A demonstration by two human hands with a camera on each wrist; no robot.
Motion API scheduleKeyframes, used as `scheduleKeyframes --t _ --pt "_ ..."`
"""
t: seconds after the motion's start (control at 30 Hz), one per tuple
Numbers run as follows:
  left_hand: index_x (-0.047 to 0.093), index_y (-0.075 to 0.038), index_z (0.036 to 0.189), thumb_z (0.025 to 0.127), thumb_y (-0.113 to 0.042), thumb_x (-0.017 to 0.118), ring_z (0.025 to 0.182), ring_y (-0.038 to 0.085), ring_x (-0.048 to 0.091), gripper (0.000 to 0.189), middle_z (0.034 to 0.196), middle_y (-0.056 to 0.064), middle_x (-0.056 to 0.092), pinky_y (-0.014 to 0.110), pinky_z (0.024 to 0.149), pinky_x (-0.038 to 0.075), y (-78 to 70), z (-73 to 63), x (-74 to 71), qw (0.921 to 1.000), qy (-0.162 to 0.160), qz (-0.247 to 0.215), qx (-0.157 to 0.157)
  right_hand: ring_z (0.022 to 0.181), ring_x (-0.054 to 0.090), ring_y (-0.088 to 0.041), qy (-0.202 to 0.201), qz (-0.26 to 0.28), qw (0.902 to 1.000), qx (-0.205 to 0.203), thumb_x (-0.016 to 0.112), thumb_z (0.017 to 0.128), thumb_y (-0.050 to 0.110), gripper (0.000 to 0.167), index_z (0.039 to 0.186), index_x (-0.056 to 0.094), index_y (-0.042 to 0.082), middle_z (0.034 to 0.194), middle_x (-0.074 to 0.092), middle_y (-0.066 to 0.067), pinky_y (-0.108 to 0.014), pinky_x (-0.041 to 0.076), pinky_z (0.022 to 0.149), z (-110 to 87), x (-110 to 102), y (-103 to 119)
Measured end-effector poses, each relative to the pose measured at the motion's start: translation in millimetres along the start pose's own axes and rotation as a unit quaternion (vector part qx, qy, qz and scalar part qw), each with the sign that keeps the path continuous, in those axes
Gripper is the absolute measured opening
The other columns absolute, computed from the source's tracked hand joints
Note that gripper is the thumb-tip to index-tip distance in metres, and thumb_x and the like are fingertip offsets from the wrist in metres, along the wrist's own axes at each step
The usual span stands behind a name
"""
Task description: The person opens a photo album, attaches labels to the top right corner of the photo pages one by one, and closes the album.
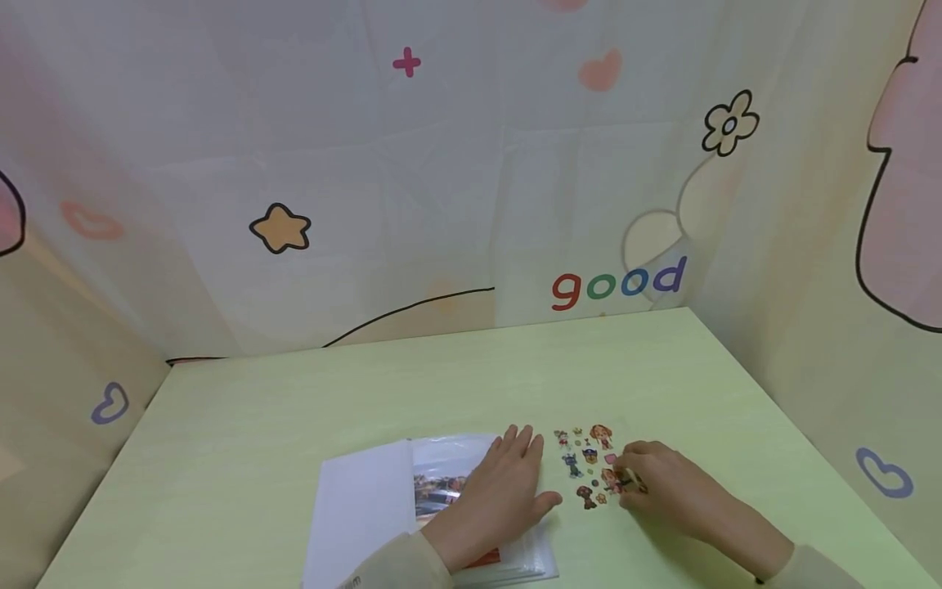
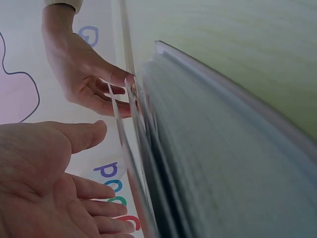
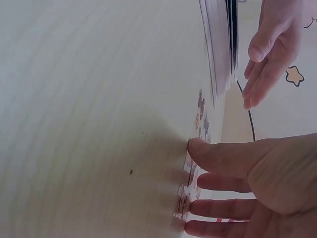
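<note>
An album [image 1: 441,472] with clear sleeves and a white cover [image 1: 364,507] lies spread on the table, a picture page showing. My left hand [image 1: 496,491] is over its right-hand page, fingers straight and thumb out to the side; in the left wrist view the palm is a little apart from the raised page edges [image 2: 121,129]. To the right of the album is a clear sheet of cartoon puppy stickers [image 1: 589,455]. My right hand [image 1: 666,487] touches the right part of this sheet, thumb and fingertips spread apart on it. Its fingers hide some stickers.
The pale green wood-grain table [image 1: 243,458] carries the album and stickers near its front. A printed cloth wall [image 1: 412,204] with a star, a flower and the word "good" stands behind, and similar cloth [image 1: 832,352] rises on the sides.
</note>
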State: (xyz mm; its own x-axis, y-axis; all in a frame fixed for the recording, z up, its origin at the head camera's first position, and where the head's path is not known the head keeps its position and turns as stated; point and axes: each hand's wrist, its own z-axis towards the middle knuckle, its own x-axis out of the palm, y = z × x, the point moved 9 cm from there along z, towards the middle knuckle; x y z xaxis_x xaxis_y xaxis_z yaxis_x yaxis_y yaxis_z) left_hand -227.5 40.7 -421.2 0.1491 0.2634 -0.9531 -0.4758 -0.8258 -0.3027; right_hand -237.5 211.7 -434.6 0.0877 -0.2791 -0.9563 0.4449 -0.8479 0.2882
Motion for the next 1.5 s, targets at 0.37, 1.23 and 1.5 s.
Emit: scheduleKeyframes --t 0.37,1.23,1.5 --pt "0.048 0.002 0.151 0.097 -0.045 0.070 0.149 0.037 0.036 0.074 0.159 0.020 0.042 0.047 0.120 0.031 -6.6 4.8 5.0 0.9995 0.014 0.025 0.009 0.096 0.066 -0.028 0.026 -0.017 0.9994 0.012 0.093 0.075 0.017 0.036 0.105 0.077 0.006 0.105 0.069 -0.006 -0.047 0.057 0.084 -5.6 4 5" --pt "0.054 0.002 0.146 0.096 -0.046 0.072 0.146 0.035 0.041 0.072 0.155 0.019 0.048 0.043 0.118 0.035 -18.1 16.1 22.6 0.9976 0.021 0.060 0.024 0.090 0.062 -0.020 -0.037 -0.069 0.9958 -0.047 0.087 0.083 0.013 0.025 0.105 0.078 0.005 0.096 0.069 -0.001 -0.033 0.056 0.073 27.4 -16 36" --pt "0.051 0.002 0.149 0.097 -0.049 0.070 0.147 0.035 0.039 0.075 0.157 0.020 0.045 0.041 0.118 0.035 -21.2 19.2 26.0 0.9966 0.033 0.073 0.018 0.084 0.060 -0.018 -0.008 -0.028 0.9976 -0.063 0.082 0.086 0.005 0.019 0.104 0.077 0.001 0.089 0.064 -0.001 -0.035 0.055 0.072 52.0 -3 41"
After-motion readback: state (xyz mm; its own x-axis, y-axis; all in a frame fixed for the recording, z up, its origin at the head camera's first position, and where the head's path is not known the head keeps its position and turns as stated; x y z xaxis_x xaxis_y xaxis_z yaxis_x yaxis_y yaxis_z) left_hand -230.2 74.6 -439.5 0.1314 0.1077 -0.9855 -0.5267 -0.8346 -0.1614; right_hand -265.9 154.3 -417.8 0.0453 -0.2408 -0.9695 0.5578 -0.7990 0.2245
